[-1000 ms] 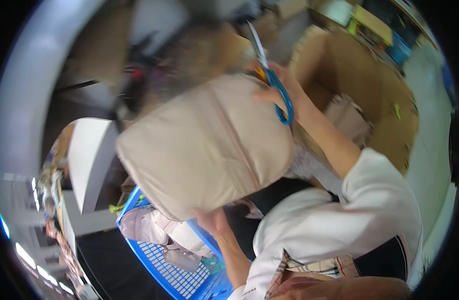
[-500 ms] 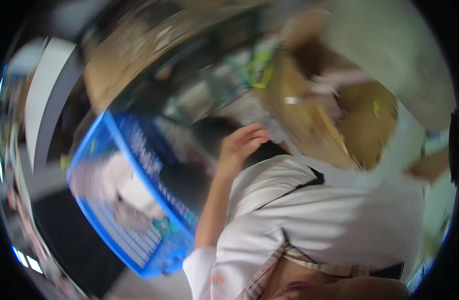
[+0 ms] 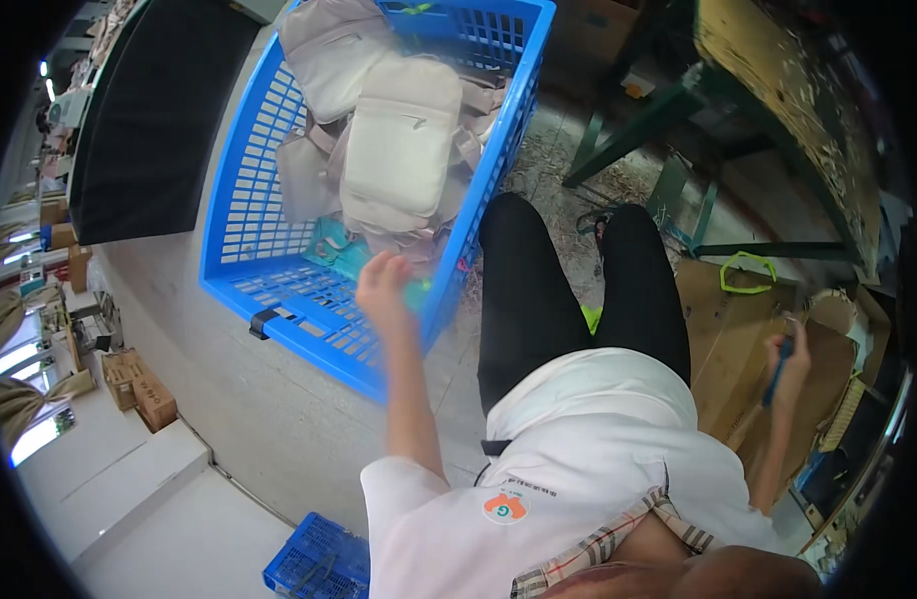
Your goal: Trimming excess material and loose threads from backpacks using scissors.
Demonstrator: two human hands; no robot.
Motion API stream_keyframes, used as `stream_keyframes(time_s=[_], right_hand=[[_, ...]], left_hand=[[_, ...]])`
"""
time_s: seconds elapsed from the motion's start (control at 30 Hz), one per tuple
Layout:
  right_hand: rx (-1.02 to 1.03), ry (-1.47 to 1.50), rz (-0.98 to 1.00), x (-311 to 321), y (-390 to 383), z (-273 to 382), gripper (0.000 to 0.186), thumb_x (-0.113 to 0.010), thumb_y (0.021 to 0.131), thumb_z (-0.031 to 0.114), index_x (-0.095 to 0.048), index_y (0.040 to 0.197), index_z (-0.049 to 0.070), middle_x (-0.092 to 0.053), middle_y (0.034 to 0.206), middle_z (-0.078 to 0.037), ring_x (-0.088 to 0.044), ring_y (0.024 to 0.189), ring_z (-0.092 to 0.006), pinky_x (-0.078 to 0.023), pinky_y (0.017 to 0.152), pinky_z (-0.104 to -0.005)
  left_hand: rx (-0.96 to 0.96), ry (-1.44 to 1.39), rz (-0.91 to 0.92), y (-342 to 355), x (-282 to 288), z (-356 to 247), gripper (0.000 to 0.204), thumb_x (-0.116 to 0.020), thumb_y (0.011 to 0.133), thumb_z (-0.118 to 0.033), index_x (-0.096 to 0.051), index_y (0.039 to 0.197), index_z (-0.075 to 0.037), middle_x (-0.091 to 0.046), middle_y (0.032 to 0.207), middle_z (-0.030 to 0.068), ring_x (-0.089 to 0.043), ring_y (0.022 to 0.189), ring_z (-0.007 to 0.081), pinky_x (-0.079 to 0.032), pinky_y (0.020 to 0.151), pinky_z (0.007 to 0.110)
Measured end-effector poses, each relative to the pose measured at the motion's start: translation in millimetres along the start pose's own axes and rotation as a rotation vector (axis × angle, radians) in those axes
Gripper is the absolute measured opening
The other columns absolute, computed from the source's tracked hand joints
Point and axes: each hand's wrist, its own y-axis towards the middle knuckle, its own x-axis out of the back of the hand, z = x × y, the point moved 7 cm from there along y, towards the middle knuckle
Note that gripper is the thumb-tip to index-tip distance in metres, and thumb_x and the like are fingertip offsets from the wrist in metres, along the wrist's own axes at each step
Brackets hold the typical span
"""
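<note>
Several small cream and pale pink backpacks (image 3: pixel 403 140) lie piled in a large blue plastic crate (image 3: pixel 323 349). My left hand (image 3: pixel 386 285) is over the near part of the crate, below the bags, slightly blurred. Its fingers are loosely bent and slightly apart, with nothing seen in them. A teal plastic wrapping (image 3: pixel 338 255) lies at the crate bottom beside it. Off to the right, my right hand (image 3: pixel 793 369) is closed around a slim blue-handled tool (image 3: pixel 776 377); its exact kind is too small to tell. That hand is above an open cardboard box (image 3: pixel 718 329).
A worn wooden table (image 3: pixel 778 90) on green metal legs stands at the far right, with scraps on the floor beneath. A neon-yellow loop (image 3: pixel 748 274) lies at the box. Left are a black panel (image 3: pixel 164 120) and a smaller blue crate (image 3: pixel 318 559).
My view has swung left, bringing the blue crate and its backpacks to the upper middle. My left hand is now over the crate; my right hand and the blue-handled tool show clearly.
</note>
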Motion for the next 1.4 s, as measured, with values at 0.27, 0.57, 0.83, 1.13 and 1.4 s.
stream_keyframes(time_s=[0.27,0.57,0.83,1.13,1.4], right_hand=[[-0.034,-0.131,0.256,-89.8,6.3,81.4,0.045,-0.059,0.067,-0.001,-0.049,0.111,0.001,-0.049,0.059,-0.009,-0.05,0.054,-0.0163,-0.042,0.054,-0.0292],[-0.343,-0.289,0.333,-100.9,-22.7,40.0,0.041,-0.063,0.064,0.004,-0.052,0.104,0.0,-0.049,0.058,-0.009,-0.049,0.053,-0.0155,-0.042,0.053,-0.0287],[-0.422,-0.258,0.369,-114.0,-18.6,51.9,0.041,-0.064,0.064,0.002,-0.052,0.103,0.0,-0.052,0.058,-0.008,-0.05,0.053,-0.0142,-0.043,0.053,-0.0289],[-0.503,0.086,0.353,-131.9,-6.2,42.5,0.046,-0.061,0.066,-0.001,-0.048,0.11,-0.002,-0.054,0.064,-0.005,-0.05,0.052,-0.0114,-0.043,0.05,-0.0255],[0.205,0.374,0.301,-136.9,56.5,157.0,0.047,-0.062,0.066,-0.002,-0.049,0.111,0.003,-0.054,0.069,-0.002,-0.051,0.063,-0.0083,-0.044,0.059,-0.022]], left_hand=[[-0.253,0.851,0.318,142.6,-75.0,91.3,0.034,-0.062,0.069,-0.018,-0.055,0.095,0.003,-0.062,0.082,0.0128,-0.06,0.072,0.0227,-0.046,0.066,0.034],[-0.392,1.402,0.162,225.2,-250.7,103.4,0.07,-0.059,0.069,-0.046,-0.045,0.109,0.009,-0.048,0.109,0.0268,-0.046,0.103,0.0378,-0.039,0.084,0.045],[-0.446,1.518,-0.028,280.0,-242.2,143.5,0.047,-0.062,0.068,-0.035,-0.047,0.092,0.004,-0.052,0.099,0.0205,-0.056,0.076,0.0376,-0.048,0.069,0.038],[-0.569,0.791,0.181,227.8,-34.8,-47.3,0.016,-0.051,0.074,-0.001,-0.055,0.088,0.004,-0.055,0.073,0.0075,-0.045,0.065,0.0131,-0.038,0.058,0.027],[-0.523,0.121,0.273,83.3,114.5,-255.9,0.031,-0.06,0.073,0.001,-0.053,0.103,0.001,-0.057,0.1,0.0083,-0.052,0.09,0.0162,-0.039,0.084,0.031]])
